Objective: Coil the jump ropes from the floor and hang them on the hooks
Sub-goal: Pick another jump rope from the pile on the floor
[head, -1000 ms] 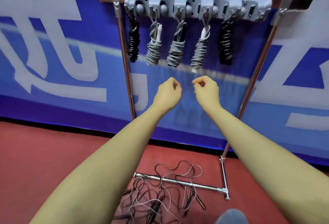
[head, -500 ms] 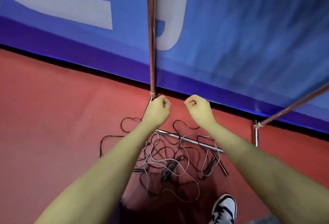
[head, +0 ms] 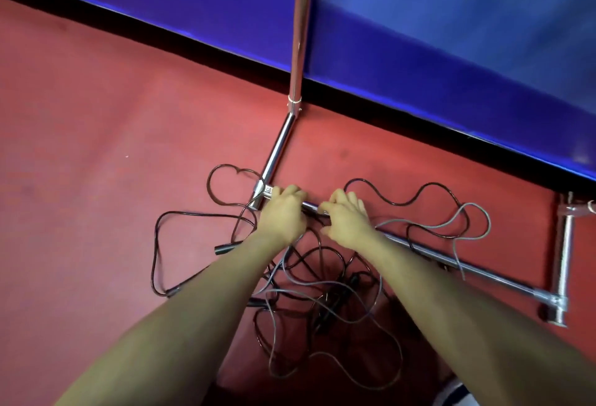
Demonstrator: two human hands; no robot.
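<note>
A tangle of black and grey ropes (head: pixel 322 296) is spread on the red floor (head: pixel 96 147), draped over and around the chrome base bar (head: pixel 451 265) of a rack. Loops are thrown out toward 9 o'clock and toward 2 o'clock of the pile; a black handle (head: pixel 225 248) is seen at its 9 o'clock edge.

Both hands are reached down to the bar at the pile's 12 o'clock edge. The left hand (head: pixel 283 215) is set by the bar's corner joint, its fingers bent downward and kept together; whether anything is gripped cannot be told. The right hand (head: pixel 346 218) lies just beside it at 3 o'clock, fingers slightly spread and bent over the bar and ropes; a grip cannot be told here either.

The rack's upright pole (head: pixel 298 34) rises at 12 o'clock before a blue wall (head: pixel 451 18). A second foot (head: pixel 562 263) stands at 3 o'clock.
</note>
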